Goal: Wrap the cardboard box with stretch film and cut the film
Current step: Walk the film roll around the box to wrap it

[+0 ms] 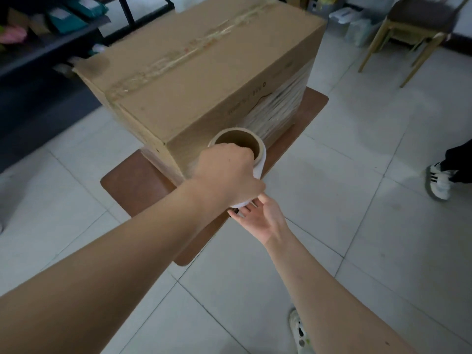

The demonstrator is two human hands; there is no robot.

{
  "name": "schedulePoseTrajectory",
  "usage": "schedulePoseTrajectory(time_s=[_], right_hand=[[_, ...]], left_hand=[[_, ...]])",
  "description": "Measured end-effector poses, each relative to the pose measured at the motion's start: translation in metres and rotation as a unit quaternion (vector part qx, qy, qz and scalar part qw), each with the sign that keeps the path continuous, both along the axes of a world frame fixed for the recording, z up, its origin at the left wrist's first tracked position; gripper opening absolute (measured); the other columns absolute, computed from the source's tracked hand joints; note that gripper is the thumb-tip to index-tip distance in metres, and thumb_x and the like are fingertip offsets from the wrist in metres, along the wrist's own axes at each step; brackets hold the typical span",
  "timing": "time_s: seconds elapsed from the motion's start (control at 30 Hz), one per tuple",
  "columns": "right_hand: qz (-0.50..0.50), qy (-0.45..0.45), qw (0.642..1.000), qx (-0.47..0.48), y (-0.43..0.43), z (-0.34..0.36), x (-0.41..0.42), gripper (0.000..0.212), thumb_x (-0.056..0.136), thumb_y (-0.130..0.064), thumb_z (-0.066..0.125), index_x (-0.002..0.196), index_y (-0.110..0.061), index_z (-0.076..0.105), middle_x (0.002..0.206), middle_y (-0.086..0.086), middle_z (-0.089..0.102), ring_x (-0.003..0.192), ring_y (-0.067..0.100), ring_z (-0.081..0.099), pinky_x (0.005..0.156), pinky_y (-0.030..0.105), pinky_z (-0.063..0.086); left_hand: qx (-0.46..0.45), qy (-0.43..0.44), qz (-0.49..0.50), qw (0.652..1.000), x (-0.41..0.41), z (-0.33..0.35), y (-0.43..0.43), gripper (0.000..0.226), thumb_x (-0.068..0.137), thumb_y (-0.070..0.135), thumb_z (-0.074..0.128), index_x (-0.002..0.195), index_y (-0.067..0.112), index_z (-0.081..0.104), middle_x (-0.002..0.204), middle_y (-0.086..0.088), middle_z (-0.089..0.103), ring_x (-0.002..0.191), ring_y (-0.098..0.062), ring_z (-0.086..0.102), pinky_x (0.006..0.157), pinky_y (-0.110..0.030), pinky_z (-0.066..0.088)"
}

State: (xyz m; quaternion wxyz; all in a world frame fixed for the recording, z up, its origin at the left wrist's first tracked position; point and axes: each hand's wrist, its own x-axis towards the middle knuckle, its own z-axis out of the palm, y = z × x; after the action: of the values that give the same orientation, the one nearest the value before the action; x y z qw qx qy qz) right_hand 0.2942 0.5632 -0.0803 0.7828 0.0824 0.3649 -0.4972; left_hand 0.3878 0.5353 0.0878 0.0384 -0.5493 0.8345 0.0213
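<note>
Partly hidden film roll (259, 159), left hand (227, 175) covering.

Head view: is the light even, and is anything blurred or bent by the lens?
Head view: dim and uneven, dark at left, brighter on the floor tiles at right; tile lines bow from wide-angle distortion; the cardboard box is slightly soft; left hand on the film roll and right hand beneath read clearly.

Cardboard box (204, 72) plain tan-brown w/ small dark print on side, clear glossy tape strip along top; stretch film (275, 108) on it whitish, streaky. Film roll (258, 164) white, core tan. Table (143, 185) reddish-brown. Floor tiles (357, 226) pale grey, darker grout. Sneaker (440, 181) white w/ black stripes. Chair (408, 29) light wood, dark seat
</note>
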Motion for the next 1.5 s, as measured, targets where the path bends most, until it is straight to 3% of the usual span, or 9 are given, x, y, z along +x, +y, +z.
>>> schedulePoseTrajectory(time_s=[0.17, 0.4, 0.6, 0.7, 0.77, 0.83, 1.1, 1.27, 1.5], right_hand=[[-0.062, -0.017, 0.998, -0.012, 0.026, -0.002, 0.031, 0.042, 0.099, -0.03, 0.049, 0.136, -0.01, 0.048, 0.12, 0.01, 0.062, 0.131, 0.028, 0.046, 0.112, 0.057, 0.027], [-0.037, 0.035, 0.997, -0.06, 0.052, -0.006, 0.05, 0.026, 0.097, -0.011, 0.05, 0.119, -0.021, 0.06, 0.122, 0.002, 0.064, 0.119, 0.015, 0.056, 0.107, 0.055, 0.034], [-0.006, 0.066, 0.997, -0.044, 0.059, 0.001, 0.053, 0.041, 0.094, -0.007, 0.052, 0.133, -0.019, 0.053, 0.133, 0.004, 0.06, 0.126, 0.018, 0.053, 0.104, 0.056, 0.04], [-0.009, 0.044, 0.999, -0.006, 0.055, 0.018, 0.046, 0.037, 0.095, -0.022, 0.051, 0.13, -0.012, 0.053, 0.132, 0.011, 0.059, 0.126, 0.026, 0.053, 0.107, 0.062, 0.033], [0.012, 0.045, 0.999, 0.017, 0.048, 0.026, 0.043, 0.051, 0.093, -0.046, 0.053, 0.131, -0.012, 0.05, 0.131, 0.012, 0.056, 0.128, 0.03, 0.05, 0.106, 0.064, 0.032], [0.048, 0.063, 0.997, 0.027, 0.042, 0.029, 0.042, 0.061, 0.087, -0.057, 0.058, 0.133, -0.018, 0.048, 0.128, 0.011, 0.057, 0.126, 0.03, 0.052, 0.103, 0.065, 0.035], [0.032, 0.005, 0.999, 0.035, 0.048, 0.032, 0.049, 0.055, 0.093, -0.048, 0.053, 0.139, -0.02, 0.042, 0.13, 0.015, 0.051, 0.132, 0.031, 0.046, 0.102, 0.067, 0.034], [0.05, 0.003, 0.999, 0.018, 0.05, 0.028, 0.04, 0.032, 0.095, -0.034, 0.056, 0.119, -0.014, 0.052, 0.117, 0.014, 0.056, 0.121, 0.031, 0.052, 0.102, 0.068, 0.035], [0.087, -0.007, 0.996, 0.006, 0.051, 0.018, 0.03, 0.039, 0.087, -0.014, 0.063, 0.125, -0.005, 0.057, 0.129, 0.014, 0.061, 0.122, 0.029, 0.055, 0.104, 0.067, 0.032]], left_hand=[[-0.023, 0.027, 0.02, 0.999, 0.006, 0.002, -0.006, 0.062, 0.089, 0.064, 0.036, 0.052, 0.015, 0.041, 0.05, 0.002, 0.039, 0.044, -0.015, 0.037, 0.045, -0.023, 0.031], [-0.064, 0.008, -0.026, 0.998, 0.024, -0.01, 0.01, 0.038, 0.09, 0.036, 0.05, 0.061, 0.014, 0.037, 0.051, 0.002, 0.035, 0.044, -0.018, 0.035, 0.045, -0.024, 0.03], [-0.117, -0.064, -0.087, 0.987, 0.035, -0.01, 0.028, 0.027, 0.094, 0.034, 0.044, 0.087, 0.008, 0.04, 0.05, 0.001, 0.036, 0.04, -0.016, 0.031, 0.043, -0.023, 0.019], [-0.09, -0.081, -0.075, 0.99, 0.035, -0.006, 0.028, 0.03, 0.094, 0.037, 0.042, 0.099, 0.008, 0.047, 0.053, 0.001, 0.039, 0.041, -0.016, 0.034, 0.043, -0.024, 0.019], [-0.064, -0.074, -0.051, 0.994, 0.033, -0.003, 0.027, 0.035, 0.093, 0.041, 0.043, 0.102, 0.008, 0.049, 0.056, 0.001, 0.043, 0.045, -0.017, 0.039, 0.044, -0.024, 0.021], [-0.03, -0.057, -0.023, 0.998, 0.032, -0.001, 0.026, 0.037, 0.089, 0.046, 0.045, 0.095, 0.01, 0.049, 0.06, 0.001, 0.047, 0.05, -0.017, 0.044, 0.045, -0.024, 0.024], [0.031, 0.005, 0.071, 0.997, 0.029, 0.009, 0.021, 0.057, 0.086, 0.058, 0.045, 0.051, 0.013, 0.039, 0.048, 0.001, 0.04, 0.043, -0.016, 0.04, 0.045, -0.025, 0.03], [0.036, 0.15, 0.097, 0.983, 0.033, -0.001, 0.017, 0.052, 0.083, 0.038, 0.059, 0.051, 0.014, 0.026, 0.049, -0.002, 0.027, 0.043, -0.019, 0.024, 0.043, -0.026, 0.02], [0.046, 0.122, 0.064, 0.989, 0.045, -0.004, 0.024, 0.044, 0.081, 0.037, 0.061, 0.057, 0.013, 0.034, 0.055, -0.005, 0.03, 0.048, -0.02, 0.028, 0.046, -0.029, 0.024]])
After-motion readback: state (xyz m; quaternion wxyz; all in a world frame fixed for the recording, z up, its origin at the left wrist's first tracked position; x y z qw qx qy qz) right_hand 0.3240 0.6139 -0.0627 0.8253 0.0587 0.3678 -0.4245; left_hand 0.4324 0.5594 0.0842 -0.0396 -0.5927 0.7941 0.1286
